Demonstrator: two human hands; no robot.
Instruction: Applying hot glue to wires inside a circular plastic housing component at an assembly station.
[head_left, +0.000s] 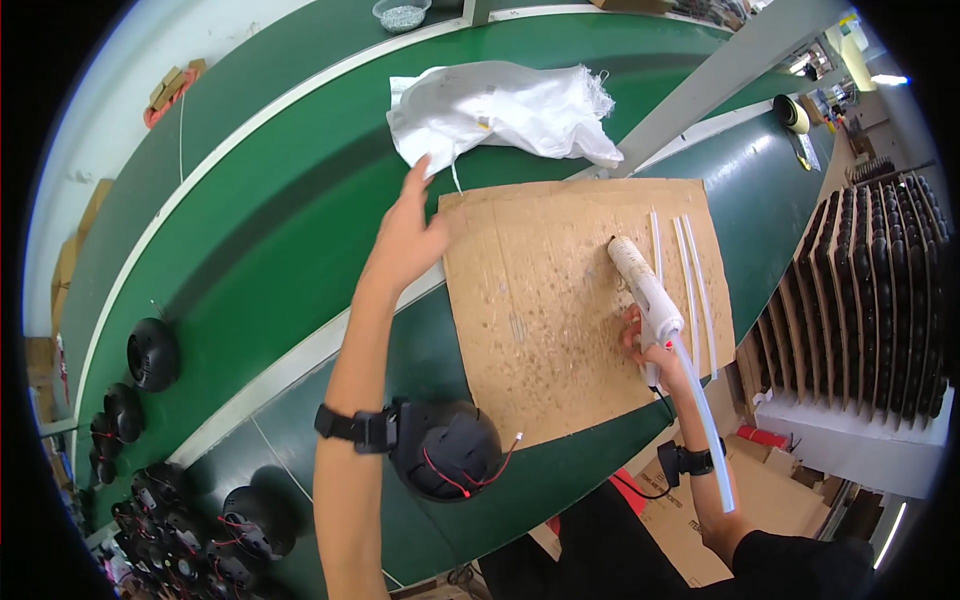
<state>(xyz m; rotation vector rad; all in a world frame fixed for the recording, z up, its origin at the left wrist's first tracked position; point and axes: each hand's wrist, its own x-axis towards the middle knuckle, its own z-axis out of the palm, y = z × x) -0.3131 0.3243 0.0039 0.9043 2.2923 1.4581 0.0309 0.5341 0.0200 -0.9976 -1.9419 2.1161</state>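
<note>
My right hand [648,350] is wrapped round the grip of a white hot glue gun [642,280], its nozzle toward the far side over the cardboard sheet [540,310]. A long clear glue stick [706,420] sticks out of the gun's rear, toward my right forearm. Empty, with index finger and thumb apart, my left hand [402,240] reaches toward the near corner of a crumpled white woven sack [510,110]; whether the fingertip touches it I cannot tell. Near my left wrist lies a round black housing [445,450] with red wires and a small white connector.
Several spare glue sticks [690,290] lie on the cardboard's right side. More black housings [255,520] crowd the lower left, some on the green belt [270,240]. A grey post [720,80] slants at the upper right. Racked black parts [870,290] stand to the right.
</note>
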